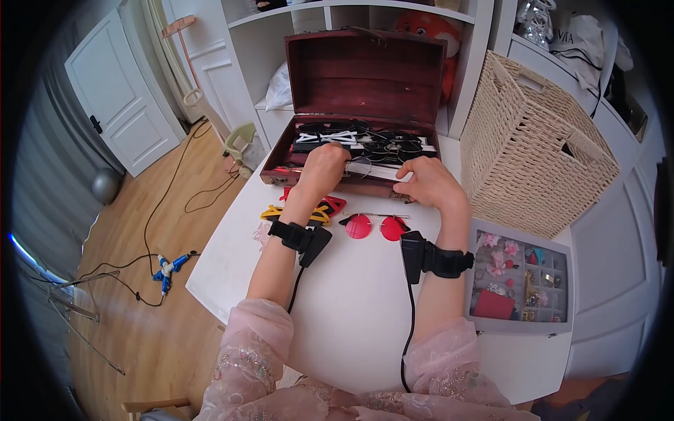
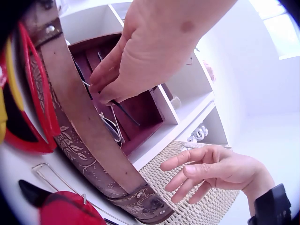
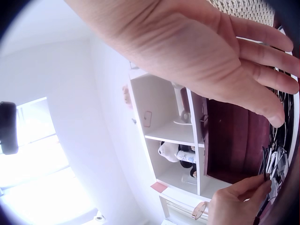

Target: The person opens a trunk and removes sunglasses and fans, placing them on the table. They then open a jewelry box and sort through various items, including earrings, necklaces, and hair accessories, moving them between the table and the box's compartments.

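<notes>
A dark red wooden chest (image 1: 365,84) stands with its lid up, holding several pairs of glasses with black, white and thin metal frames. My left hand (image 1: 324,170) reaches in over its front edge and pinches a pair of thin-framed glasses (image 2: 114,123) by a dark-tipped arm. Part of that frame is hidden behind the fingers. My right hand (image 1: 434,184) hovers by the chest's front right corner, its fingers spread and holding nothing. On the white table in front lie round red-lensed sunglasses (image 1: 358,226), yellow-framed glasses (image 1: 275,215) and a red-framed pair (image 1: 334,203).
A tall woven basket (image 1: 519,147) stands right of the chest. Nearer on that side, a compartment case (image 1: 484,319) holds hair clips and small jewellery. White shelving (image 1: 253,52) rises behind. Cables (image 1: 149,210) run across the wooden floor at left.
</notes>
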